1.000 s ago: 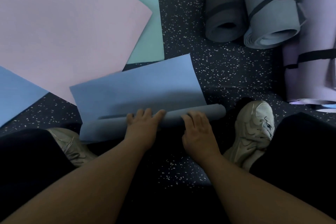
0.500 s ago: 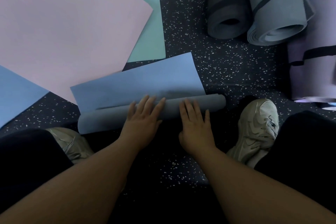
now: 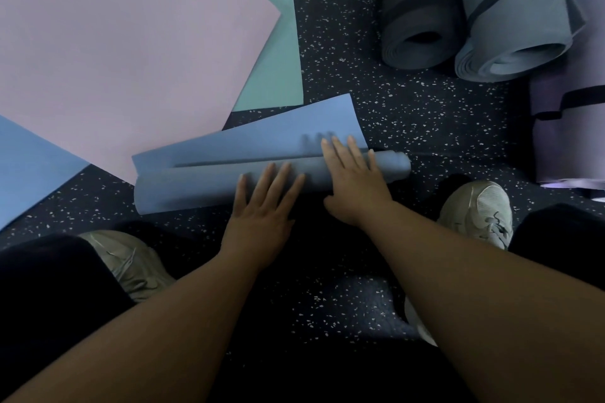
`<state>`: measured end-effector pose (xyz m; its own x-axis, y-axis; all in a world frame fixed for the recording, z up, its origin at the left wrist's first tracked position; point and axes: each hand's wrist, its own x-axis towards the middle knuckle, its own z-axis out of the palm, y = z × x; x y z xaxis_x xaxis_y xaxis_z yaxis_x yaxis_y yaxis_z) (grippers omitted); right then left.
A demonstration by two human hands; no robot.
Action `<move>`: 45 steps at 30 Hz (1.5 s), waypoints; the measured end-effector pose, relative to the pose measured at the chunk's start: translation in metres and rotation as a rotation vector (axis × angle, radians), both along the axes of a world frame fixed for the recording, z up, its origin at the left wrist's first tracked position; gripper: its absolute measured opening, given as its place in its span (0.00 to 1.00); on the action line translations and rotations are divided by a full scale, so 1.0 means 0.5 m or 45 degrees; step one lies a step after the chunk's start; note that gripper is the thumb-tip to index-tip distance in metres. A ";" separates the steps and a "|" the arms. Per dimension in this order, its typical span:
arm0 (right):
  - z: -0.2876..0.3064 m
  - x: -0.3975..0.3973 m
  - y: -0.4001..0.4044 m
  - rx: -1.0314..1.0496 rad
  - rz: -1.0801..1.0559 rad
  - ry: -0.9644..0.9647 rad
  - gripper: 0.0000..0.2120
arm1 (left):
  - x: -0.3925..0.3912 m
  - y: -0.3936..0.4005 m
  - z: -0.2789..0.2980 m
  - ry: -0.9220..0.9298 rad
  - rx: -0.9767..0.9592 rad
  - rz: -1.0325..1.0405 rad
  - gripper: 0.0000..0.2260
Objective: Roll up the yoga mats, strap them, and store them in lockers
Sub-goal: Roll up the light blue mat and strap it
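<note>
A blue yoga mat (image 3: 196, 185) lies partly rolled on the speckled floor in front of me, its roll running left to right and its flat tail (image 3: 281, 131) reaching away. My left hand (image 3: 265, 206) presses flat on the middle of the roll with straight fingers. My right hand (image 3: 353, 180) lies flat across the roll's right part, fingertips over the top onto the flat tail. The tail's far end slips under a pink mat (image 3: 124, 52).
A teal mat (image 3: 275, 52) and another blue mat (image 3: 29, 167) lie flat at the left. Three rolled, strapped mats sit at the back right: dark grey (image 3: 419, 10), grey-blue (image 3: 514, 20), purple (image 3: 569, 127). My shoes (image 3: 478, 209) (image 3: 131, 262) flank the roll.
Both hands went from curled over the roll to flat, and slid forward over it. The roll has turned away from me and grown thicker, and the flat tail is shorter.
</note>
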<state>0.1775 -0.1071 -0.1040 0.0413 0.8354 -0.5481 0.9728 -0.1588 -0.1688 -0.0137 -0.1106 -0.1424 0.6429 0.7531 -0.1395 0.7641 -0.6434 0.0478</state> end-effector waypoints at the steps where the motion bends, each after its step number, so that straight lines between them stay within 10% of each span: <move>1: -0.003 0.002 -0.009 0.087 -0.013 0.004 0.43 | 0.004 0.009 0.002 0.011 -0.005 0.011 0.30; 6: -0.034 -0.001 -0.082 0.456 -0.093 -0.013 0.39 | 0.028 0.065 0.015 0.053 -0.056 0.053 0.35; 27: 0.003 0.011 0.022 0.123 -0.162 0.060 0.40 | 0.075 0.177 0.026 0.222 0.014 -0.061 0.40; 45: -0.019 -0.113 -0.179 -0.166 0.479 0.295 0.36 | 0.034 0.156 0.056 0.321 -0.131 0.056 0.39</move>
<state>0.1209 -0.1966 -0.1134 -0.3876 0.6923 -0.6087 0.9059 0.1637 -0.3906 0.0032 -0.0328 -0.1142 0.5454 0.7529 -0.3684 0.7870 -0.6112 -0.0839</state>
